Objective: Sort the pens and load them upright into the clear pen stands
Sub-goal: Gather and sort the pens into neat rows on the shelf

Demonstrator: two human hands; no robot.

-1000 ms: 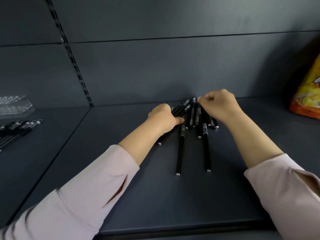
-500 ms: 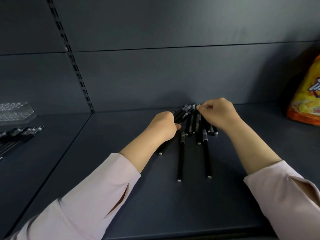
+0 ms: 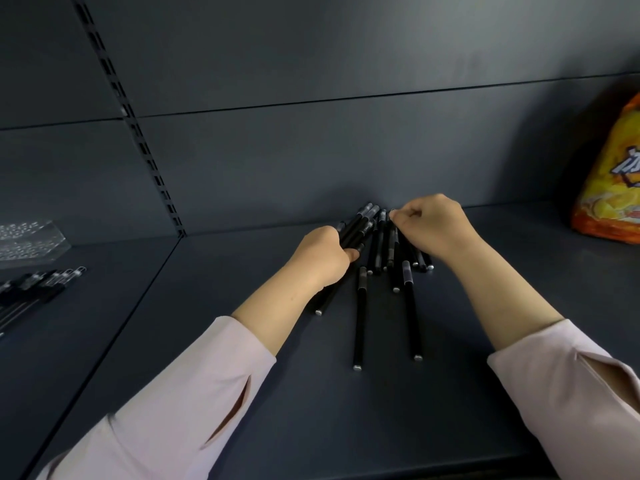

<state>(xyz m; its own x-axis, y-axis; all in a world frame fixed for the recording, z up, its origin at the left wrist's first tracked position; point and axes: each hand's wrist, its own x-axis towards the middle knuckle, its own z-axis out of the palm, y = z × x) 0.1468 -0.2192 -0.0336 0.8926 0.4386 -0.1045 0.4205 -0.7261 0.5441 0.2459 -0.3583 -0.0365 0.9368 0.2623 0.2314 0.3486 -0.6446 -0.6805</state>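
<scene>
Several black pens (image 3: 381, 247) lie in a loose pile at the back of the dark shelf (image 3: 311, 393). My left hand (image 3: 322, 254) grips a bundle of pens (image 3: 360, 226) that sticks out past its fingers toward the back wall. My right hand (image 3: 433, 226) pinches the top end of one pen (image 3: 393, 233) in the pile. Two long pens (image 3: 412, 313) lie apart, pointing toward me. A clear pen stand (image 3: 27, 240) sits on the neighbouring shelf at far left.
More black pens (image 3: 31, 289) lie on the left shelf in front of the clear stand. An orange snack bag (image 3: 613, 181) stands at the right edge against the back wall. A slotted upright (image 3: 138, 133) divides the two shelf bays.
The view has tilted slightly, so everything sits a little lower in frame. Both hands stay on the pen pile with almost no movement.
</scene>
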